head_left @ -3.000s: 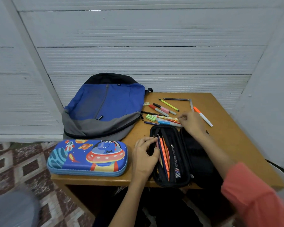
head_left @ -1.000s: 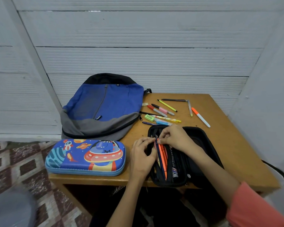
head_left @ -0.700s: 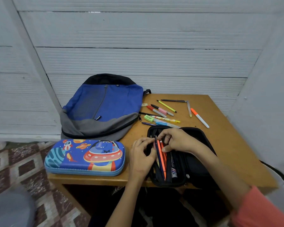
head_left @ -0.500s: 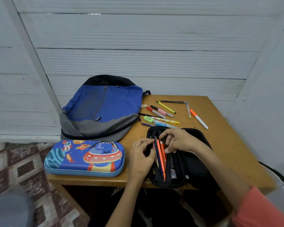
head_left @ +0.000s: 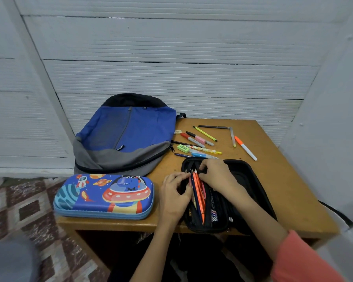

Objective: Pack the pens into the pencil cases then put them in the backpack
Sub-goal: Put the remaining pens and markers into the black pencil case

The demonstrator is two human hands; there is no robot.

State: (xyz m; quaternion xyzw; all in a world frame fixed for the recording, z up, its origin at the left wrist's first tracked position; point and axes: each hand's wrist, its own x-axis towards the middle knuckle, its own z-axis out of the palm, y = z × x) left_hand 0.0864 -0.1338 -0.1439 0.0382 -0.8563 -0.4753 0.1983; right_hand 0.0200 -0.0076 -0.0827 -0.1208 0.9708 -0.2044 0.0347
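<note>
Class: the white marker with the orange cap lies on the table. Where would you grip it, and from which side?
Probably mid-barrel, pinched from above across its width. The white marker lies flat, slanted on the table, bare wood either side of the barrel, while its orange cap end sits close to a grey pen.

Right hand [head_left: 216,176] now at black case [head_left: 252,175].

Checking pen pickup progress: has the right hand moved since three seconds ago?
Yes. The right hand came back from the loose pens toward the person, onto the black pencil case.
</note>
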